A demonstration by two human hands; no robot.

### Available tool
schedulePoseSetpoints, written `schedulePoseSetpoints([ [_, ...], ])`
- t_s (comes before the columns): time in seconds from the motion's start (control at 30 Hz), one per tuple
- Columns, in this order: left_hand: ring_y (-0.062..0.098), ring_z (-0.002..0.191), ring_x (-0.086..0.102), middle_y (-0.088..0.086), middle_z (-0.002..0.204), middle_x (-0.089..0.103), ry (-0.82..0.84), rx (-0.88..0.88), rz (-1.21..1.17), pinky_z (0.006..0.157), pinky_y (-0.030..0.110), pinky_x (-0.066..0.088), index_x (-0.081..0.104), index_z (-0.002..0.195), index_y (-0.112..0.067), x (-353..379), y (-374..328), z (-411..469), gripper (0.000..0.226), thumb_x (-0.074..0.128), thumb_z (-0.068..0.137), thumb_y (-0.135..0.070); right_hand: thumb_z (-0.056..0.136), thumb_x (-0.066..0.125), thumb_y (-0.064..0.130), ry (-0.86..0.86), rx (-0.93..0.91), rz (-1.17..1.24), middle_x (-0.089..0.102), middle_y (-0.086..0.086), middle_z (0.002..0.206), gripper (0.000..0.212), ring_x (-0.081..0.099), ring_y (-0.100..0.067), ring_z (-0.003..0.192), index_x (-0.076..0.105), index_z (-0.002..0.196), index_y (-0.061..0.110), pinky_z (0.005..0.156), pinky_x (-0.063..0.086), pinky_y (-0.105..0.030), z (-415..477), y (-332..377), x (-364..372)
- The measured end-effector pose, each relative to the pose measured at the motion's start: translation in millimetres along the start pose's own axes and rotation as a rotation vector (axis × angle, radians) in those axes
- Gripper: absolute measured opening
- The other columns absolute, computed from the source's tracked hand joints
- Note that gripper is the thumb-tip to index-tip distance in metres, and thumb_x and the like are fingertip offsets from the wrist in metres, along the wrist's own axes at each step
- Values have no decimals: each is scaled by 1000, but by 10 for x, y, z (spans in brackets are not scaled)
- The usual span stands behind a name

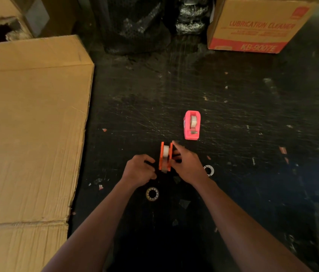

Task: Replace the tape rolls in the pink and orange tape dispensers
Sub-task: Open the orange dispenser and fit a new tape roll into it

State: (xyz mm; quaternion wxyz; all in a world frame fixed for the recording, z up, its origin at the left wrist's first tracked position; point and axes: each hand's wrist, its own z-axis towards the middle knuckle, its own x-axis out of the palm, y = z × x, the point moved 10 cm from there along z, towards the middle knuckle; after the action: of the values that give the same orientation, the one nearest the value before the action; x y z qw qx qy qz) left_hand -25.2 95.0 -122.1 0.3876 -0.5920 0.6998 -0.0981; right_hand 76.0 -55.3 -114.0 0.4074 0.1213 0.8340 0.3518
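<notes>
The orange tape dispenser [163, 157] stands on the dark floor with a pale tape roll [166, 150] seated between its side walls. My left hand [139, 169] grips its left side and my right hand [187, 163] holds its right side, fingers along the wall. Farther off to the right, the pink tape dispenser [192, 125] stands alone with a roll inside it. One clear tape ring [152, 193] lies under my left wrist. A second ring [209, 170] lies just right of my right hand.
Flat brown cardboard [29, 124] covers the floor to the left. A "Lubrication Cleaner" carton [256, 26] stands at the back right, beside black plastic bags [141, 26] at the back. Small tape scraps litter the scratched black floor [233, 95].
</notes>
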Motion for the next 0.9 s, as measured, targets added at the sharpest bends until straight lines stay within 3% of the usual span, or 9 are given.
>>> schedulePoseSetpoints([
  [0.07, 11, 93, 73, -3, 108, 75, -58, 70, 12, 85, 32, 63, 66, 131, -20, -104, -87, 57, 48, 74, 88, -1, 97, 69, 18, -12, 12, 26, 63, -1, 143, 74, 59, -16, 132, 32, 160, 28, 111, 49, -42, -13, -30, -7],
  [0.17, 14, 114, 70, 0, 130, 72, -65, 156, -72, 98, 43, 60, 63, 139, -23, -97, -207, 108, 52, 65, 94, 2, 96, 69, 14, -55, 25, 112, 71, 2, 123, 50, 67, -14, 118, 54, 143, 25, 97, 53, -29, -65, -59, -39],
  [0.23, 15, 112, 72, -2, 124, 75, -31, 177, -149, 98, 46, 61, 66, 136, -24, -9, -223, 141, 51, 62, 94, 5, 96, 69, 10, -86, 23, 149, 73, 6, 109, 32, 69, -6, 102, 65, 125, 23, 92, 54, -26, -91, -68, -58],
  [0.33, 12, 108, 74, -7, 112, 77, -42, 190, -248, 98, 44, 61, 69, 133, -21, 35, -235, 171, 48, 61, 95, 8, 96, 67, 9, -120, 18, 180, 71, 13, 98, 25, 65, 6, 90, 70, 116, 23, 86, 53, -22, -71, -54, -65],
  [0.5, 17, 107, 75, 1, 114, 79, -96, 173, -354, 96, 47, 62, 70, 134, -16, -30, -340, 337, 46, 61, 96, 9, 97, 64, 7, -166, 7, 211, 74, 6, 104, 29, 71, -9, 100, 69, 123, 19, 89, 60, -31, 97, 26, -170],
  [0.67, 20, 110, 75, 4, 122, 77, -115, 185, -344, 96, 49, 62, 69, 134, -15, -149, -576, 607, 44, 62, 96, 7, 99, 60, 3, -218, 31, 188, 77, -2, 110, 25, 72, -13, 102, 69, 119, 14, 92, 59, -35, 380, 125, -324],
  [0.83, 20, 114, 73, 6, 124, 76, -146, 164, -330, 99, 47, 60, 68, 134, -14, -216, -714, 815, 43, 63, 97, 5, 101, 56, 5, -236, 71, 121, 76, -5, 107, 25, 73, -18, 98, 69, 121, 13, 88, 59, -37, 618, 185, -395],
  [0.9, 20, 115, 73, 6, 126, 76, -148, 155, -323, 99, 47, 60, 67, 136, -15, -232, -751, 834, 42, 63, 98, 3, 102, 55, 6, -233, 83, 93, 76, -4, 109, 29, 71, -15, 96, 68, 126, 13, 86, 57, -31, 668, 196, -400],
])
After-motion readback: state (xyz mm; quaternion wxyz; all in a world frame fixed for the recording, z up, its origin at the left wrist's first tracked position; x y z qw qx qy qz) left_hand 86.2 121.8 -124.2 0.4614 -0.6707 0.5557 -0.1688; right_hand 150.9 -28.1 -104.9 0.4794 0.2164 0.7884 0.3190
